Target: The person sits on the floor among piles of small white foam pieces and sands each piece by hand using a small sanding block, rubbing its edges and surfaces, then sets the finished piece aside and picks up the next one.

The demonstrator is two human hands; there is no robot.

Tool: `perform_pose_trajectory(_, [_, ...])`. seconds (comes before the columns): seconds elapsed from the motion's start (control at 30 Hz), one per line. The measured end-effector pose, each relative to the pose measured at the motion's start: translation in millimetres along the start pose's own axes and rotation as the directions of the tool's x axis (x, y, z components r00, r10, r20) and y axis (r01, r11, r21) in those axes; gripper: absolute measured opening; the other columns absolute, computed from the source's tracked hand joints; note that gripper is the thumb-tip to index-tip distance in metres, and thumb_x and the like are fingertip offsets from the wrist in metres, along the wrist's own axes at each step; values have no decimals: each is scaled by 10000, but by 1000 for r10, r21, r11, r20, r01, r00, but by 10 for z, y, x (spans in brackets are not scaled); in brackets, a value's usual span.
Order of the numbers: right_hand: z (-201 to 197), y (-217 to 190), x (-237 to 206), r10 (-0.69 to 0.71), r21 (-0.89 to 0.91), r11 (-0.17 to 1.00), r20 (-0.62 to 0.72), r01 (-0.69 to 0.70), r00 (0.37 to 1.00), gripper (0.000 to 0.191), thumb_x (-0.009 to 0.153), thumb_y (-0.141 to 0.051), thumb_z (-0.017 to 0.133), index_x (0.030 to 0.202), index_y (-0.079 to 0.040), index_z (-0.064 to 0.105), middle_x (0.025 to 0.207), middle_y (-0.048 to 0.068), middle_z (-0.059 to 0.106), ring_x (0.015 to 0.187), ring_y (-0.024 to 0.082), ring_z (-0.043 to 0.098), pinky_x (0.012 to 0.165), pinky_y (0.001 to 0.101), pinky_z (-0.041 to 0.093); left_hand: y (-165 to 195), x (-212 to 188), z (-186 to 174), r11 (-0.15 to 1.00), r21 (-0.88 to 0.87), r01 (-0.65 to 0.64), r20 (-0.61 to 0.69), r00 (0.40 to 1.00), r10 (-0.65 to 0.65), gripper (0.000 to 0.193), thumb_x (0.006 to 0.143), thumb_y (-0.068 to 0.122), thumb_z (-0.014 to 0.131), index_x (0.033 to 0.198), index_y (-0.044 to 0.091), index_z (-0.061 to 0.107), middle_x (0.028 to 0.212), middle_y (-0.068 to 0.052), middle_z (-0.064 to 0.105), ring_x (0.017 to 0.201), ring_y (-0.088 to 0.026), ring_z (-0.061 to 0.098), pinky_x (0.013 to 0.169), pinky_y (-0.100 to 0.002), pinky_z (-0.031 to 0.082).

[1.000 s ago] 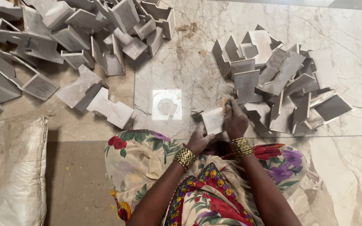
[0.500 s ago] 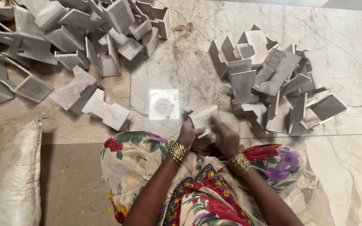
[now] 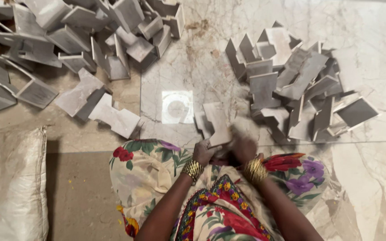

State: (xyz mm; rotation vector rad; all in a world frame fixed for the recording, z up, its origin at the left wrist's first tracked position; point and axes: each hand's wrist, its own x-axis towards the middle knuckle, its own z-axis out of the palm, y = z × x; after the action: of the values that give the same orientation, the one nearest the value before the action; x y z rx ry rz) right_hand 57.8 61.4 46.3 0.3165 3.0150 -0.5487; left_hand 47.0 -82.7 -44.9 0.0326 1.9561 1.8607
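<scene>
Marble floor (image 3: 380, 67) carries two heaps of grey card pieces. Left hand (image 3: 204, 151) has its fingers (image 3: 214, 146) closed on a flat grey piece (image 3: 215, 125) that juts up beyond them. Right hand (image 3: 243, 147), just beside, is blurred; I cannot tell its grip. One heap (image 3: 295, 85) lies beyond the right fingers, another heap (image 3: 68, 44) far left.

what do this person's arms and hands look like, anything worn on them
Both forearms are bare, with no sleeves in view. Each wrist carries a stack of gold-coloured bangles: one by the left hand and a wider stack by the right hand. No gloves show. The right hand is motion-blurred, so rings cannot be told.
</scene>
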Motion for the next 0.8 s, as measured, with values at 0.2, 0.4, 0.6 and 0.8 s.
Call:
perform_pose_trajectory(0.2, [23, 178, 142, -68, 219, 965, -314, 142, 947, 373, 975, -207, 631, 1344, -166, 663, 1005, 158, 751, 815, 349, 736, 705, 475, 586, -16, 95, -110, 977, 5, -215, -24, 976, 215, 359, 826, 120, 794, 1149, -12, 704, 968, -105, 793, 835, -126, 750, 740, -287, 600])
perform_pose_trajectory(0.4, [107, 60, 184, 138, 446, 893, -145, -60, 980, 327, 1057, -253, 595, 1357, -133, 644, 990, 177, 746, 808, 316, 716, 699, 426, 590, 10, 215, -105, 993, 117, 9, -33, 999, -6, 319, 847, 196, 822, 1070, -21, 750, 865, -121, 794, 746, -195, 746, 676, -319, 592])
perform_pose_trajectory(0.6, [194, -131, 263, -258, 311, 897, -208, 314, 943, 323, 1019, -219, 594, 1326, -137, 656, 1022, 144, 757, 749, 249, 714, 629, 360, 592, 6, 393, -50, 950, 290, -113, -62, 989, 136, 496, 845, 234, 776, 1269, 3, 663, 1075, -193, 747, 971, -287, 745, 827, -352, 600])
perform_pose_trajectory(0.8, [194, -191, 328, -335, 72, 929, -249, 362, 909, 159, 950, -151, 641, 1095, -154, 708, 994, 114, 708, 925, 310, 675, 761, 415, 566, 36, 516, -320, 963, 230, -141, -19, 989, 149, 762, 742, 316, 851, 1381, 3, 578, 1346, -205, 657, 1227, -294, 658, 1035, -362, 525])
